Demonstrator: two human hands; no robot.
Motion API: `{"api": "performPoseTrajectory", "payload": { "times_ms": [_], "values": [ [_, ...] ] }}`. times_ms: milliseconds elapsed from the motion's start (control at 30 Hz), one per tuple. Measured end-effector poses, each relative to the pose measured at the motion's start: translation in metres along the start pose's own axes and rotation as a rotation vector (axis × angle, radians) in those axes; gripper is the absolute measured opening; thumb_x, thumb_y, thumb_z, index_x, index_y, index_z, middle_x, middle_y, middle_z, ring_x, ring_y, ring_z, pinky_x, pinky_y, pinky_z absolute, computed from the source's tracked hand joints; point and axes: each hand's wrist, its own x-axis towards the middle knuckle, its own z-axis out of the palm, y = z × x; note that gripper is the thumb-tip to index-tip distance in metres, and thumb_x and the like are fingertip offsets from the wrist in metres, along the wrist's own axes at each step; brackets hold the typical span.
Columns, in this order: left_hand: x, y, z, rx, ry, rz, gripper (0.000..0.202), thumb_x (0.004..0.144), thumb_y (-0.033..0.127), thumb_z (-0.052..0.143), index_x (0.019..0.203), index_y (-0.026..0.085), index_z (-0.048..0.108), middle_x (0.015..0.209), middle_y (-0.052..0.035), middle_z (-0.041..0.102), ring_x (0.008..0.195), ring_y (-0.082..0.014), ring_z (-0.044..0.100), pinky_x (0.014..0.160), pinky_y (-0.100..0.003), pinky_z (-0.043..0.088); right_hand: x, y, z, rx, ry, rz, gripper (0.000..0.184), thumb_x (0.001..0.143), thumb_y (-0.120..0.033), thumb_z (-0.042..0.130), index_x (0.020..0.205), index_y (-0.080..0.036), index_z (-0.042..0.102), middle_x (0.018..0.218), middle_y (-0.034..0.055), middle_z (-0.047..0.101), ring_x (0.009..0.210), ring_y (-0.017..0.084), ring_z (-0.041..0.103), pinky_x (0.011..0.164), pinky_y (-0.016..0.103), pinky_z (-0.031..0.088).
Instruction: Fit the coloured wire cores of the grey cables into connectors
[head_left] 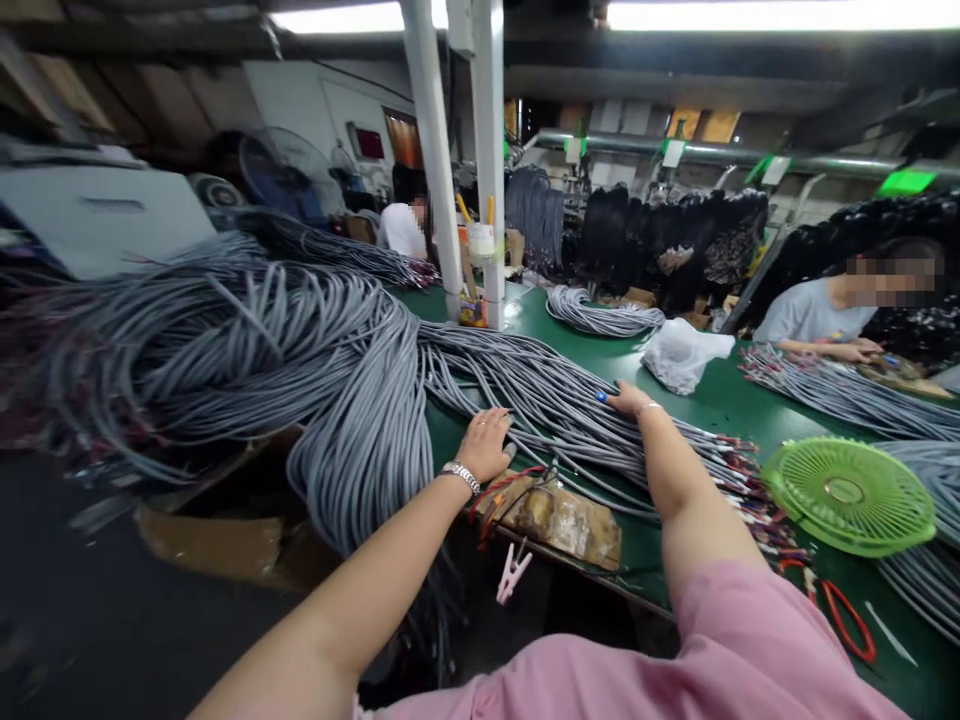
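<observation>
A thick bundle of grey cables (555,400) lies across the green table (720,400) and spills off its left edge in a big heap (225,340). My left hand (486,443), with a watch on the wrist, rests flat on the cables near the table's front edge, fingers stretched out. My right hand (628,399) lies further along the bundle, fingers pressed down on the cables, with something small and blue at the fingertips. The cable ends with coloured wires (735,470) point to the right.
A green fan grille (851,495) lies at the right, red-handled cutters (847,615) near it. A white plastic bag (682,355), a coiled cable bunch (604,315) and two white posts (465,160) stand behind. A person (832,310) works opposite; another (405,225) sits farther back.
</observation>
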Motion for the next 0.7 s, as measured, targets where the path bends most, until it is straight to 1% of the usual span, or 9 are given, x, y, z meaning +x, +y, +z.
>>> {"api": "performPoseTrajectory", "payload": {
  "times_ms": [33, 167, 233, 267, 333, 400, 500, 600, 700],
  "values": [
    [0.0, 0.0, 0.0, -0.005, 0.006, 0.003, 0.05, 0.076, 0.03, 0.053, 0.123, 0.014, 0.056, 0.142, -0.0129, 0.049, 0.133, -0.0282, 0.04, 0.116, -0.046, 0.022, 0.006, 0.005, 0.006, -0.003, -0.028, 0.015, 0.073, 0.084, -0.059, 0.052, 0.135, -0.008, 0.045, 0.132, 0.0235, 0.054, 0.116, 0.03, 0.056, 0.096, 0.039, 0.04],
    [0.002, -0.001, 0.0, -0.026, 0.031, 0.011, 0.049, 0.074, 0.028, 0.055, 0.121, 0.014, 0.058, 0.138, -0.0135, 0.052, 0.131, -0.0283, 0.042, 0.115, -0.046, 0.022, 0.029, 0.02, 0.022, -0.003, -0.09, 0.039, 0.079, 0.082, -0.064, 0.049, 0.138, -0.009, 0.043, 0.133, 0.0229, 0.054, 0.117, 0.03, 0.057, 0.096, 0.038, 0.041],
    [0.002, -0.001, 0.0, -0.038, 0.038, -0.001, 0.049, 0.073, 0.027, 0.057, 0.121, 0.015, 0.058, 0.137, -0.0132, 0.053, 0.131, -0.0283, 0.042, 0.116, -0.047, 0.022, 0.039, 0.024, 0.025, 0.002, -0.123, 0.021, 0.078, 0.08, -0.066, 0.052, 0.133, -0.008, 0.05, 0.13, 0.022, 0.057, 0.115, 0.029, 0.058, 0.094, 0.037, 0.042],
    [0.003, -0.001, 0.0, -0.045, 0.039, -0.01, 0.049, 0.073, 0.027, 0.057, 0.12, 0.016, 0.059, 0.137, -0.0126, 0.053, 0.131, -0.0283, 0.042, 0.116, -0.047, 0.021, 0.044, 0.024, 0.026, 0.006, -0.139, 0.007, 0.076, 0.08, -0.065, 0.053, 0.13, -0.008, 0.053, 0.128, 0.0218, 0.059, 0.113, 0.029, 0.06, 0.093, 0.035, 0.043],
    [0.003, 0.0, -0.002, -0.054, 0.031, -0.02, 0.049, 0.072, 0.027, 0.058, 0.12, 0.017, 0.059, 0.136, -0.0122, 0.054, 0.13, -0.0282, 0.042, 0.115, -0.047, 0.022, 0.051, 0.024, 0.027, 0.013, -0.161, -0.024, 0.074, 0.08, -0.062, 0.054, 0.127, -0.005, 0.054, 0.125, 0.0229, 0.061, 0.109, 0.028, 0.061, 0.091, 0.033, 0.045],
    [0.004, 0.001, -0.004, -0.063, 0.03, -0.019, 0.049, 0.073, 0.029, 0.058, 0.121, 0.015, 0.059, 0.136, -0.0133, 0.054, 0.13, -0.0285, 0.043, 0.115, -0.046, 0.022, 0.056, 0.024, 0.027, 0.011, -0.167, -0.053, 0.071, 0.082, -0.059, 0.053, 0.124, -0.002, 0.055, 0.122, 0.0248, 0.061, 0.108, 0.029, 0.062, 0.089, 0.034, 0.045],
    [0.005, 0.002, -0.007, -0.067, 0.015, -0.014, 0.051, 0.072, 0.027, 0.059, 0.121, 0.015, 0.058, 0.135, -0.0137, 0.053, 0.13, -0.0286, 0.042, 0.115, -0.046, 0.023, 0.061, 0.025, 0.029, 0.011, -0.163, -0.102, 0.065, 0.083, -0.052, 0.053, 0.124, -0.001, 0.057, 0.119, 0.0251, 0.063, 0.105, 0.028, 0.064, 0.089, 0.035, 0.046],
    [0.006, 0.002, -0.008, -0.071, 0.009, -0.017, 0.053, 0.069, 0.025, 0.059, 0.122, 0.016, 0.057, 0.135, -0.0133, 0.053, 0.129, -0.0291, 0.042, 0.114, -0.047, 0.022, 0.062, 0.024, 0.03, 0.021, -0.162, -0.149, 0.059, 0.082, -0.048, 0.055, 0.122, -0.004, 0.059, 0.117, 0.0211, 0.066, 0.103, 0.027, 0.065, 0.089, 0.033, 0.046],
    [0.006, 0.001, -0.008, -0.069, 0.014, -0.014, 0.052, 0.069, 0.027, 0.06, 0.121, 0.017, 0.057, 0.135, -0.013, 0.053, 0.129, -0.0293, 0.043, 0.114, -0.048, 0.022, 0.061, 0.02, 0.026, 0.017, -0.175, -0.172, 0.048, 0.081, -0.044, 0.057, 0.115, -0.01, 0.065, 0.109, 0.015, 0.07, 0.097, 0.024, 0.067, 0.085, 0.031, 0.048]
  ]
}}
